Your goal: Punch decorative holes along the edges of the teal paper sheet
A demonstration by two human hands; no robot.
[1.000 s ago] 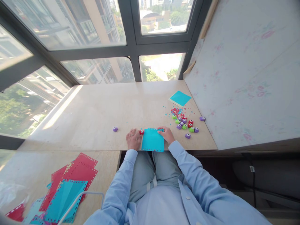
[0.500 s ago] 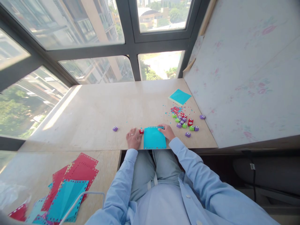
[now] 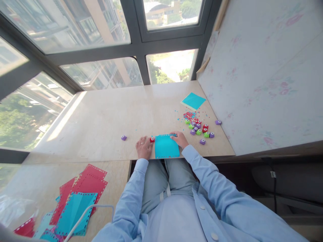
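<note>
A square blue sheet of paper [image 3: 167, 147] lies at the table's front edge in the head view, with small holes along its top and bottom edges. My left hand [image 3: 144, 148], a ring on one finger, is closed with its fingertips on a small red craft punch [image 3: 152, 139] at the sheet's upper left edge. Over the upper right corner of the paper, my right hand [image 3: 180, 139] grips it, thumb and fingers bent. Parts of the left fingers are hard to make out.
Several purple, green and red punches [image 3: 196, 128] lie to the right, beside red and blue confetti [image 3: 191, 116]. Behind is a stack of blue sheets [image 3: 193, 101]. One purple punch [image 3: 123, 137] sits left. Punched red sheets [image 3: 87, 179] and a blue sheet [image 3: 77, 211] lie lower left.
The camera view has shifted slightly. Both hands, the red punch and the blue sheet keep nearly the same places relative to one another.
</note>
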